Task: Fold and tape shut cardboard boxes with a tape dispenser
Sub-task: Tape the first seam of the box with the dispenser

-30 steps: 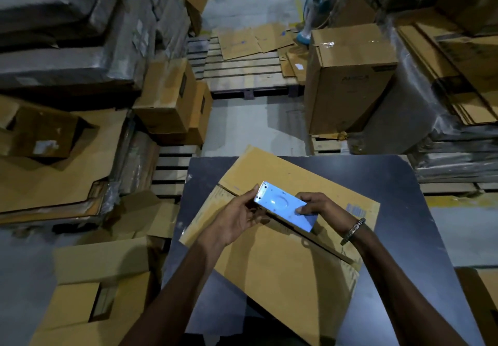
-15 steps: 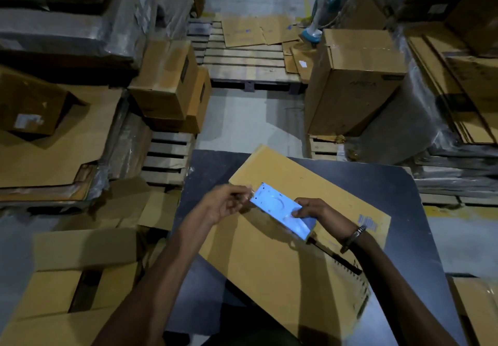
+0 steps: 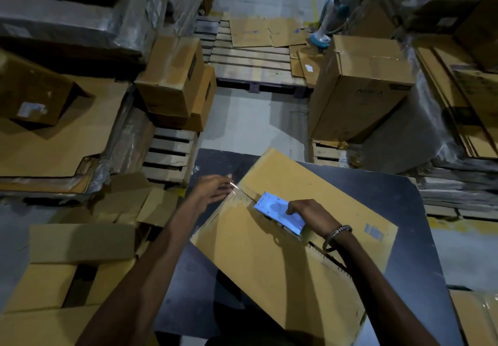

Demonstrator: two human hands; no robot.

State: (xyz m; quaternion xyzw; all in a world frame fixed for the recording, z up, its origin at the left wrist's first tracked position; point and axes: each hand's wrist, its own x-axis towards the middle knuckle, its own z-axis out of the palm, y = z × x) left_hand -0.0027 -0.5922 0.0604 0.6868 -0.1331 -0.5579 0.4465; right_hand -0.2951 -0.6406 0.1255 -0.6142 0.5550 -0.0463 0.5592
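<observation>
Head view: left hand (image 3: 213, 188) pinching tape end (image 3: 234, 185) off box (image 3: 283, 259) corner, right hand (image 3: 310, 215) gripping tape dispenser (image 3: 279, 212) on seam to lay strip.

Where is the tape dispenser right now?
In the head view, the tape dispenser lies low and centre on the cardboard box on the dark table, held by the right hand, with the left hand to its left.

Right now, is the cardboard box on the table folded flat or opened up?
Folded flat: the cardboard box lies as one sheet on the dark table.
</observation>
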